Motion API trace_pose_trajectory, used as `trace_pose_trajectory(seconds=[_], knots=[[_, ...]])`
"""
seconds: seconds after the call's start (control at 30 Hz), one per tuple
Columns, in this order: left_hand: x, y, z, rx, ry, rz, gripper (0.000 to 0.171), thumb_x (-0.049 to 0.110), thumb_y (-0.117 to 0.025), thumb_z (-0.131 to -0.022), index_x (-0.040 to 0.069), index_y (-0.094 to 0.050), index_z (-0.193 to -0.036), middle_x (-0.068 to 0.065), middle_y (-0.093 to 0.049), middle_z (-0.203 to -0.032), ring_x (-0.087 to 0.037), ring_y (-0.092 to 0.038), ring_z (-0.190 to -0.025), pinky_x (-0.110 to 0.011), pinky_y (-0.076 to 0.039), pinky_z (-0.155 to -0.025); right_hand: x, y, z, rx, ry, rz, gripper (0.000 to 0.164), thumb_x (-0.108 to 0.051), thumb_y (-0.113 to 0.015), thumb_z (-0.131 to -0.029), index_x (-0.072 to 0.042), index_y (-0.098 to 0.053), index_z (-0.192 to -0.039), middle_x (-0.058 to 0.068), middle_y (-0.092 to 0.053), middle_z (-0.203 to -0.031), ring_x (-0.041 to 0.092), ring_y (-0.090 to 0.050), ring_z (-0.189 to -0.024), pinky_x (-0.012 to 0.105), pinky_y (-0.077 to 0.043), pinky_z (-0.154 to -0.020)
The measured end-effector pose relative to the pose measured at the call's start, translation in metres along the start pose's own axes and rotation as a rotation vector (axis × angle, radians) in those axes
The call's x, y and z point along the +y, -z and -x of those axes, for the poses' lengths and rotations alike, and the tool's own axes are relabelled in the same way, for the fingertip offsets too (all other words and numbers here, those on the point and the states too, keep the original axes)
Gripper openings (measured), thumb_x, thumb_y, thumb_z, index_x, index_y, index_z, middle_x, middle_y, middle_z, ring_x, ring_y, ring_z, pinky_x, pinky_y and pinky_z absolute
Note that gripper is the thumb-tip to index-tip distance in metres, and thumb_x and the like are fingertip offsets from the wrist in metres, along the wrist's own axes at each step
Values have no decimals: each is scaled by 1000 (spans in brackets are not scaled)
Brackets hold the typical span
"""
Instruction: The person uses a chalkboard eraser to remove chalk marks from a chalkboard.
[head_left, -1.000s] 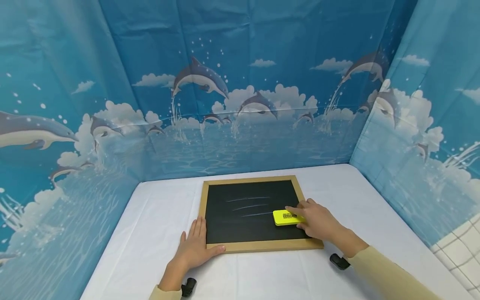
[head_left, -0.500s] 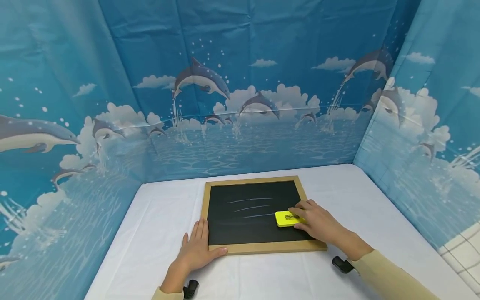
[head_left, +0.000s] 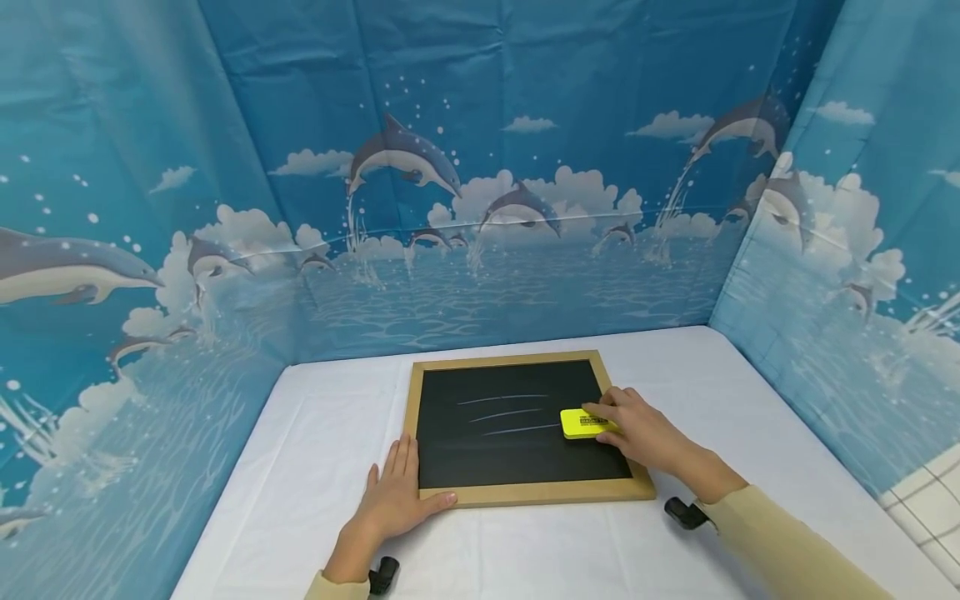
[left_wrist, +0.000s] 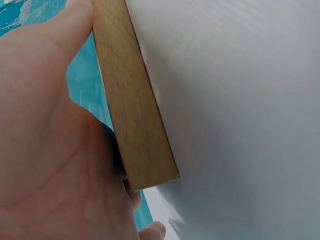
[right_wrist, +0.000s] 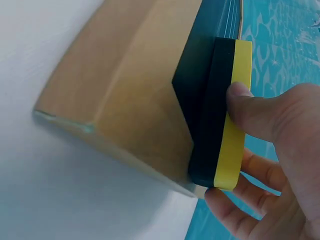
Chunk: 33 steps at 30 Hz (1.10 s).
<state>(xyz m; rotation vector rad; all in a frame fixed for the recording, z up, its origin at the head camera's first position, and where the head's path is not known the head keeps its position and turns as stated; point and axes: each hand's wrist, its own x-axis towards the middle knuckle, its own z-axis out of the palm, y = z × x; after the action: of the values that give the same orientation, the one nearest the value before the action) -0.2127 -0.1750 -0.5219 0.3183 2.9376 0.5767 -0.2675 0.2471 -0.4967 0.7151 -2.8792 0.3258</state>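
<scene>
a blue curtain (head_left: 480,92) printed with leaping dolphins, clouds and water closes off the back and both sides of the scene, and a patch of white gridded surface (head_left: 926,512) shows at the lower right. inside it stands a table under a white cloth (head_left: 547,546), and on that a framed blackboard (head_left: 510,460) lies flat, its pale wooden border around a dark face. two arms in beige sleeves reach in from the near side, the right sleeve (head_left: 787,537) slanting in from the lower right, the left sleeve (head_left: 337,588) just showing at the bottom edge. the right hand (head_left: 641,432) is over the right part of the board, grasping the eraser, thumb on the near side and fingers on the far side. the left hand (head_left: 386,500) lies relaxed at the board's near left corner, fingers straight along the left border, thumb stretched onto the near border. the yellow eraser (head_left: 576,423) sits in the right hand's grip, its left end sticking out past the fingertips, its black underside facing the board; whether it touches the dark face i cannot tell. three thin chalk lines (head_left: 506,414) run to its left, the nearest reaching its left end.
</scene>
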Motion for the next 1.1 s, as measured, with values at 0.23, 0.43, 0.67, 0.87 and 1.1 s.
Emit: trace_pose_trajectory(seconds=[0.23,0.43,0.67,0.87,1.1], knots=[[3,3,0,3,-8,22,122,78,-61,-82,-5,-14,-159,-22,-6,-166,-39,-8,-152,-72,-11,-111,1,4,-5,-41,-26,-35,52,-23,-82,-87,-17,-66,-136,4,-57,-111,22,-49,-97,38,-52,-82],[0,-2,-3,3,-11,24,123,78,-62,-81,-4,-13,-159,-22,-6,-166,-38,-8,-153,-72,-11,-111,-8,0,-11,-50,-13,-34,52,-24,-82,-87,-18,-66,-136,5,-57,-111,21,-49,-98,38,-52,-81],[-5,-13,-10,28,-24,15,126,84,-57,-79,0,-10,-160,-16,0,-168,-34,-3,-154,-70,-12,-113,-26,-7,-24,-21,50,-17,53,-25,-83,-86,-17,-66,-136,3,-56,-109,19,-48,-94,36,-49,-78],[1,-11,-7,31,-19,32,126,81,-60,-79,-3,-14,-159,-20,-5,-167,-36,-7,-153,-71,-13,-112,-52,-12,-38,-30,74,1,52,-28,-83,-86,-20,-67,-135,1,-56,-109,18,-46,-95,34,-49,-78],[5,3,2,12,10,12,123,79,-61,-81,-5,-15,-159,-22,-8,-166,-38,-9,-152,-71,-14,-112,-84,-23,-60,-75,68,-8,54,-33,-80,-89,-24,-64,-139,-1,-56,-114,16,-46,-98,31,-48,-80]])
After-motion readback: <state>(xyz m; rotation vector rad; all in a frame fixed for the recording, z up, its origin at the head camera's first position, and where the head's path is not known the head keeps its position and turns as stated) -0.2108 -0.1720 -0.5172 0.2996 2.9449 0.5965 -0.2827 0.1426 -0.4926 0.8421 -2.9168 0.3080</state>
